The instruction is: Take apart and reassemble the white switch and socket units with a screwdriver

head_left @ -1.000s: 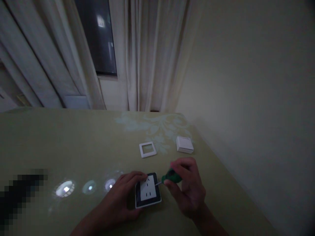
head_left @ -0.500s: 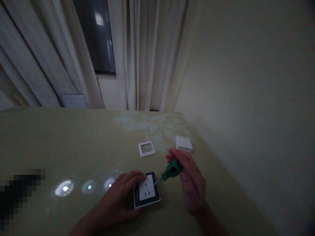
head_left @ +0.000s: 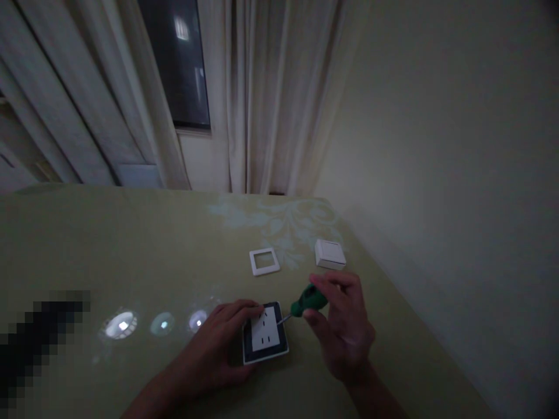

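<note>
A wall socket [head_left: 266, 333], white in the middle with a dark surround and a white edge, lies face up on the table. My left hand [head_left: 222, 337] grips it from the left, fingers over its top edge and thumb at its lower side. In my right hand [head_left: 343, 326] is a green-handled screwdriver [head_left: 308, 301], held between thumb and fingers. Its metal shaft slants down to the left, and the tip meets the right side of the socket's white centre.
A white square frame [head_left: 264, 270] lies behind the socket. Right of it sits a white box-shaped switch or socket unit [head_left: 330, 254]. The greenish patterned table [head_left: 131, 244] borders a wall on the right; curtains [head_left: 262, 99] hang beyond. A pixelated dark shape covers the lower left.
My right-hand fingers have shifted their hold around the screwdriver handle, with the thumb now at its lower side. The tip stays on the socket. The whole view has shifted slightly.
</note>
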Action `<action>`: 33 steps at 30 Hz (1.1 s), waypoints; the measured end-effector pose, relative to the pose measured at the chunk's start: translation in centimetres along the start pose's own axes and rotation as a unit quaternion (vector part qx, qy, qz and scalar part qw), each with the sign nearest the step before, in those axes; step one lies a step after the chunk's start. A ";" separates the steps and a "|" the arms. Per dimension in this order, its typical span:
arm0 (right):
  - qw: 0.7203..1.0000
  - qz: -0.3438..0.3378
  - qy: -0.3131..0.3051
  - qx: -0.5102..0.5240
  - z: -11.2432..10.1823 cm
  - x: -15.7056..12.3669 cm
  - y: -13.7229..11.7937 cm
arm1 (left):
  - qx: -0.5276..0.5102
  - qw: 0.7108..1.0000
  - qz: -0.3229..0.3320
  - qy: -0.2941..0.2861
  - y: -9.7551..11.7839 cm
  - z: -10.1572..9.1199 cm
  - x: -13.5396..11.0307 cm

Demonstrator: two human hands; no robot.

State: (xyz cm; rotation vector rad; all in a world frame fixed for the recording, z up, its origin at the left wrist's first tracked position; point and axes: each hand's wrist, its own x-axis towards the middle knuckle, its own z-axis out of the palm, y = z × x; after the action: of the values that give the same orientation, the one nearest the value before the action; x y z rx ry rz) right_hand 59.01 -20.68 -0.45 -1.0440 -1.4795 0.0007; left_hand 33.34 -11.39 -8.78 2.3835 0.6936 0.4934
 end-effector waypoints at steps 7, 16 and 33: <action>0.999 0.013 0.026 0.045 0.4 -0.1 0.1 | -0.004 1.000 -0.002 -0.004 0.4 -0.2 0.1; 0.999 -0.012 0.019 0.026 0.1 0.0 -0.2 | -0.007 1.000 0.003 0.003 0.3 -0.1 0.2; 0.998 -0.014 -0.003 -0.054 -0.1 -0.1 -1.1 | -0.003 1.000 -0.004 -0.005 0.3 -0.1 0.1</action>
State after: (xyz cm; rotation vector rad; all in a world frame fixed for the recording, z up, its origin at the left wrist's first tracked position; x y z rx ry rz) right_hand 58.45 -21.41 0.15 -1.1110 -1.5129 -0.0973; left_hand 33.49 -11.50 -8.49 2.3750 0.6966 0.4793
